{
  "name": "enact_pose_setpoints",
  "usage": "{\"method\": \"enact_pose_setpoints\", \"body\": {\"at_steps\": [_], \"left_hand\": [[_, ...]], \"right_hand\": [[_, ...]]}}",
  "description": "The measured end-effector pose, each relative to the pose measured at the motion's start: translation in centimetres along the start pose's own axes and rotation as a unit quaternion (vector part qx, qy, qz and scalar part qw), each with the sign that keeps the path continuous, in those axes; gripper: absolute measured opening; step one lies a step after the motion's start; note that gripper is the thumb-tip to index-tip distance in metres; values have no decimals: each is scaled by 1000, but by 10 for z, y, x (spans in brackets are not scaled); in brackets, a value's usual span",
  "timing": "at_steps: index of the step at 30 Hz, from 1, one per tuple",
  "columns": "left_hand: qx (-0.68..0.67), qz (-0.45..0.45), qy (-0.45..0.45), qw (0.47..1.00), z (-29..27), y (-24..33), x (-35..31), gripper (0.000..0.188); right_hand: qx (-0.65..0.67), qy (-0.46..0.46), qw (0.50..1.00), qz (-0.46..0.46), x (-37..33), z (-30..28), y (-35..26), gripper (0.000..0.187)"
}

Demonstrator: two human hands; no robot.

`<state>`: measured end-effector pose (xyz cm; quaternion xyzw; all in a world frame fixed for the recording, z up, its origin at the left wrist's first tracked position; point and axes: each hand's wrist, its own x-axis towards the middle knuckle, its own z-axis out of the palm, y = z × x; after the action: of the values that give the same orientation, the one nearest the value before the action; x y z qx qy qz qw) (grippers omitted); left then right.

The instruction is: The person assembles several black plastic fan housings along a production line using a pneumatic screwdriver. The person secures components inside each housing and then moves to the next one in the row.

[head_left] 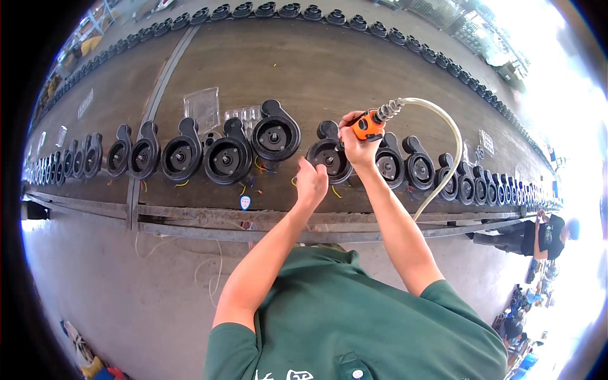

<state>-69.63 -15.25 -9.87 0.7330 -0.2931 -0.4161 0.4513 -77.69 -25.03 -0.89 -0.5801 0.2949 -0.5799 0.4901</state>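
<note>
My right hand (362, 149) is wrapped round an orange air screwdriver (368, 126), held over the right side of a black round housing (334, 166). The tool's tip is hidden behind that hand. At the housing's lower left rim, my left hand (311, 185) is closed, with thumb and fingers apparently gripping the edge. Just left stands another black round housing (276, 138), set a little farther back, with a metal shaft in its middle. Right of my right hand is one more black housing (389, 166). Short coloured wires (335, 191) poke out below the held housing.
Rows of similar housings (182, 157) line the bench's near and far edges. Clear plastic trays (201, 109) lie behind the near row. A pale air hose (457, 136) arches from the tool over the bench edge. A person (550, 237) stands at the far right.
</note>
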Motion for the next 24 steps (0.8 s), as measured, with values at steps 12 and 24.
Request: {"method": "enact_pose_setpoints", "body": {"at_steps": [12, 24], "left_hand": [[-49, 16, -16, 999, 2, -7, 8, 58], [-28, 40, -14, 999, 2, -12, 5, 61]], "right_hand": [[24, -16, 999, 29, -39, -12, -20, 28], [49, 24, 998, 30, -48, -14, -21, 24]]}}
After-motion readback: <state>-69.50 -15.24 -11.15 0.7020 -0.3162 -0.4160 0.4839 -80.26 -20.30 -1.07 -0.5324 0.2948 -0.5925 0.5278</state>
